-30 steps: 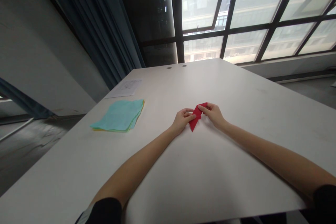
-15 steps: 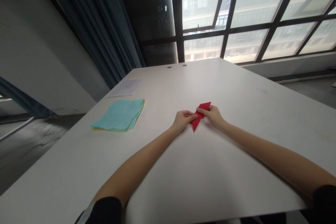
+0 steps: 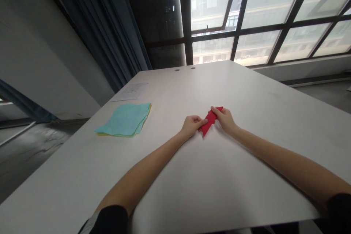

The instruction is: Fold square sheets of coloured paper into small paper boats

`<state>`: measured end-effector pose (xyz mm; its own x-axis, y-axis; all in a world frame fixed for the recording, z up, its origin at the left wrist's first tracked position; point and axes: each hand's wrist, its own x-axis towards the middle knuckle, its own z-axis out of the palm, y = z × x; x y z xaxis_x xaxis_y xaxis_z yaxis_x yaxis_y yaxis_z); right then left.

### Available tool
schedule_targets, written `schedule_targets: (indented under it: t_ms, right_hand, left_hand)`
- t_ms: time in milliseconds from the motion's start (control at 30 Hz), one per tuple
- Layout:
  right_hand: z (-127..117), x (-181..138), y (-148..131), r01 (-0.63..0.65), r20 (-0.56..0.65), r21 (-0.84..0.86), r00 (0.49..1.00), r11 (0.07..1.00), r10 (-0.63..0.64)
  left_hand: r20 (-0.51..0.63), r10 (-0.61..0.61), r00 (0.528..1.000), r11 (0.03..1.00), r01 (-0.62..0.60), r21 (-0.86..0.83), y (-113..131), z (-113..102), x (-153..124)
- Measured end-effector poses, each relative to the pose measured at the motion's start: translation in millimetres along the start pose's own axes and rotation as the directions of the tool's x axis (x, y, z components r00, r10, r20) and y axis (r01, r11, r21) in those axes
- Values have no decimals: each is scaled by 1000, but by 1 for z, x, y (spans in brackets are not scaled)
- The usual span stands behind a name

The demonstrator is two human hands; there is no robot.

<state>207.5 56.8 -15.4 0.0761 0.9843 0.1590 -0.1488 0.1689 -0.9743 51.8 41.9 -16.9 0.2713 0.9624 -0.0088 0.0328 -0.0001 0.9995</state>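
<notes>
Two pinches on the folded red paper (image 3: 211, 117): left hand (image 3: 191, 126) has its grip on the lower left side, right hand (image 3: 225, 120) on the upper end, over the tabletop (image 3: 186, 186), can't tell if touching. Probably super light, stiffish where layers stack, easy to crumple. I'd hold the folded edges, thumbs on top, and leave those skinny points alone.

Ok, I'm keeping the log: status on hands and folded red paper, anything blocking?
Left hand, right hand: both pinching folded red paper. Paper angular, pointed at near end. Nothing seen blocking; turquoise-topped paper stack off left.
</notes>
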Motion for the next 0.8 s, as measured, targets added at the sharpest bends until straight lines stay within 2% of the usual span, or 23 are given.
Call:
schedule_targets:
  t_ms: [267,467,700,800]
  right_hand:
    - [-4,3,-2,97,-13,-85,995,992,-99]
    - [-1,-2,-2,73,21,-71,997,995,-72]
    - [5,-12,-12,58,132,-126,990,990,-41]
    - [6,-12,-12,41,182,-102,983,994,-22]
  left_hand:
    - [24,44,999,999,-44,-18,-2,-1,1]
    - [41,78,996,996,-77,-33,1,0,-3]
    - [36,85,996,988,-79,-134,0,2,-2]
    - [-41,106,994,986,-110,-122,-3,-1,3]
